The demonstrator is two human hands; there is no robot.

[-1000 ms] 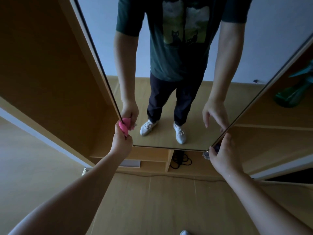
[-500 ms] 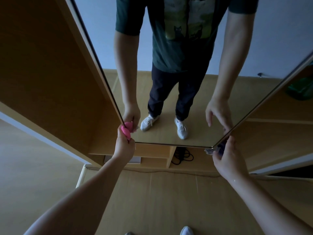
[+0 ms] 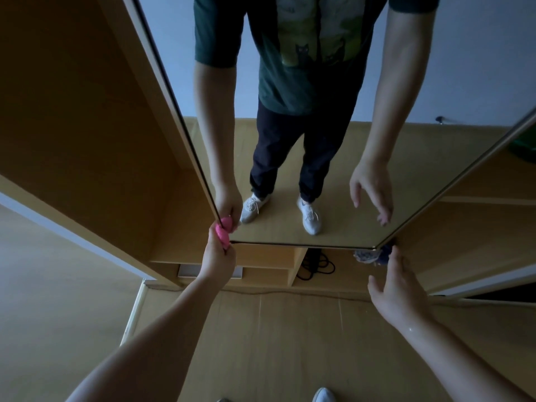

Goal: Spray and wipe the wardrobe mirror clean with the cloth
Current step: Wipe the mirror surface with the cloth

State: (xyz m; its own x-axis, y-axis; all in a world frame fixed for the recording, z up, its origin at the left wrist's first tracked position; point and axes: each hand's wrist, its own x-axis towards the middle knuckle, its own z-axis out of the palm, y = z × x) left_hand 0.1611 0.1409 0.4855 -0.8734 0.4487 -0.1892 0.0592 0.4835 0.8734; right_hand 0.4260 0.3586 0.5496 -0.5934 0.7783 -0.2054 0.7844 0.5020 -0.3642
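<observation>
Left hand (image 3: 217, 259) squeezing a pink cloth (image 3: 222, 235) at the bottom left corner of the mirror (image 3: 420, 140), right hand (image 3: 398, 291) with loose open fingers just below its bottom right corner

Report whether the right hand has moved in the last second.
Yes. The right hand has slipped down and back from the mirror's lower right corner.

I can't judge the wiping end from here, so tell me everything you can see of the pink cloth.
The pink cloth is a small, soft-looking wad, bunched up and mostly hidden in the left hand gripping it. A rounded lump sticks out above the grip, against the left edge of the mirror just above its lower corner, doubled by its reflection. Dampness cannot be told.
</observation>
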